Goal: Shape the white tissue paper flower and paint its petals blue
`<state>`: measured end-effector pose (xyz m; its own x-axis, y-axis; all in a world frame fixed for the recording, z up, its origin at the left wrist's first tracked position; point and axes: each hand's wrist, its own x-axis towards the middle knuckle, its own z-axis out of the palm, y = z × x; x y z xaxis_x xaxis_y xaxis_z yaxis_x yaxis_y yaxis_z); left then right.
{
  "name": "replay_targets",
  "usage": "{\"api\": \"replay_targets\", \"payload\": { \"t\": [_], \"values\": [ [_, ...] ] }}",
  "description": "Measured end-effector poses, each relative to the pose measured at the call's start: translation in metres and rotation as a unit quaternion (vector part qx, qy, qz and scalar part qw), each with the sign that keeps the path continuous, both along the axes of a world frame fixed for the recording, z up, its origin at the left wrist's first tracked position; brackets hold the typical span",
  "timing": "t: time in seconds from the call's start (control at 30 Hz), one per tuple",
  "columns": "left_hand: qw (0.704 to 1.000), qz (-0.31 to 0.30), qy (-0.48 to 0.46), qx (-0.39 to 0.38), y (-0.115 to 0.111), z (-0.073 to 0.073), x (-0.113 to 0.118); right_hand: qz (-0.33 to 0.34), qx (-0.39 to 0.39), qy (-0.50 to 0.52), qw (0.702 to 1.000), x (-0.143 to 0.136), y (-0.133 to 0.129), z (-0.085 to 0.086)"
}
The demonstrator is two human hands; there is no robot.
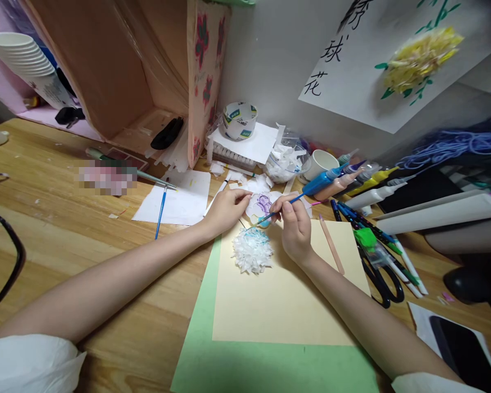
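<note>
My right hand point(294, 226) is closed round a thin blue paintbrush point(284, 204), whose tip meets the top edge of a ruffled white paper flower point(251, 256). Light blue colour shows on the flower's upper petals. The flower lies on a cream sheet point(286, 311) over a larger green sheet point(213, 365). Just behind it is a small white paint palette point(256, 206) with purple and blue paint in its wells. My left hand point(229, 210) pinches the palette's left edge between thumb and fingers.
Paint bottles point(327, 180) stand behind right, by a paper cup point(322, 164). Pens and black-handled scissors point(387, 284) lie at right, a phone point(458, 349) nearer. A tape roll point(239, 121) sits at the back. Another brush point(161, 213) rests on white paper at left.
</note>
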<state>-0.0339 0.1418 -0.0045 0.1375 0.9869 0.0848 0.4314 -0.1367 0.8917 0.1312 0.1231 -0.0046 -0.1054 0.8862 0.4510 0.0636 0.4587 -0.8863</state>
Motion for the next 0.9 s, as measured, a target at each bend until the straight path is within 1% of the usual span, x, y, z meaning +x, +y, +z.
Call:
{"api": "replay_targets", "payload": {
  "t": [0.13,0.27,0.33,0.43,0.5,0.6,0.67,0.8,0.9],
  "values": [
    [1.0,0.002,0.002,0.0,0.0003,0.0001,-0.0001,-0.008,0.007,0.035,0.999,0.0003,0.0002,0.0009],
    [1.0,0.0,0.0,0.0,0.0006,0.0003,-0.0002,0.011,-0.009,0.002,1.0,-0.0001,-0.0009,0.0004],
    [1.0,0.001,-0.001,-0.002,0.0003,0.0009,-0.0001,0.003,-0.007,-0.01,1.0,-0.0002,-0.0008,0.0005],
    [1.0,0.001,-0.005,-0.007,-0.0001,0.0017,0.0,-0.015,0.007,0.019,1.0,-0.0002,-0.0002,0.0013],
    [1.0,0.0,-0.006,-0.009,-0.0001,0.002,0.0001,-0.014,0.008,0.027,1.0,-0.0001,-0.0003,0.0013],
    [1.0,0.0,-0.004,-0.007,-0.0001,0.0025,0.0001,0.0,-0.004,-0.014,1.0,0.0002,-0.0009,0.0002],
    [1.0,0.001,-0.003,-0.01,-0.0002,0.003,0.0002,-0.005,0.0,-0.029,1.0,0.0004,-0.001,-0.0001],
    [1.0,0.006,0.001,-0.02,-0.0009,0.0042,0.0002,-0.023,0.019,0.018,0.999,0.0007,-0.0002,0.0015],
    [1.0,0.01,0.006,-0.017,-0.0011,0.0043,0.0001,-0.003,0.012,0.007,1.0,0.0008,-0.0006,0.0018]
  ]
}}
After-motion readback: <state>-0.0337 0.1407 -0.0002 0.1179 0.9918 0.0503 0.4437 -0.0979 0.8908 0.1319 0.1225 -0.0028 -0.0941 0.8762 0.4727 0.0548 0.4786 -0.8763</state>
